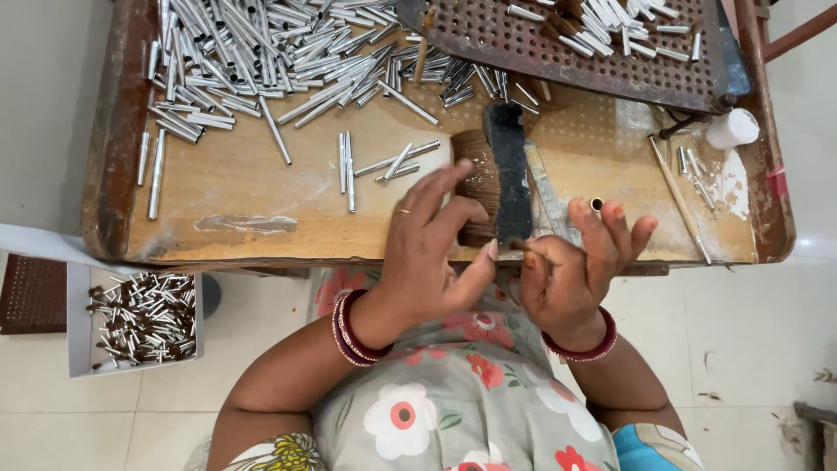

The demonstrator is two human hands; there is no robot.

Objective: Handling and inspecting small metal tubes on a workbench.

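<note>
My right hand (577,266) holds a small metal tube (596,205) upright between its fingers, with a thin tuft of brown bristles (523,247) pinched at the thumb. My left hand (436,253) hovers beside it with fingers spread, its thumb tip close to the tuft and nothing clearly gripped. Just beyond both hands a bundle of brown hair (478,187) lies on the wooden tray (244,187), pressed under a black bar (508,170). Both wrists wear red bangles.
Several silver metal tubes (253,52) are heaped at the tray's far left. A perforated metal plate (558,48) with more tubes sits at the far right. A white pot (732,128) and white powder lie at right. A box of finished tubes (139,318) rests on the floor, left.
</note>
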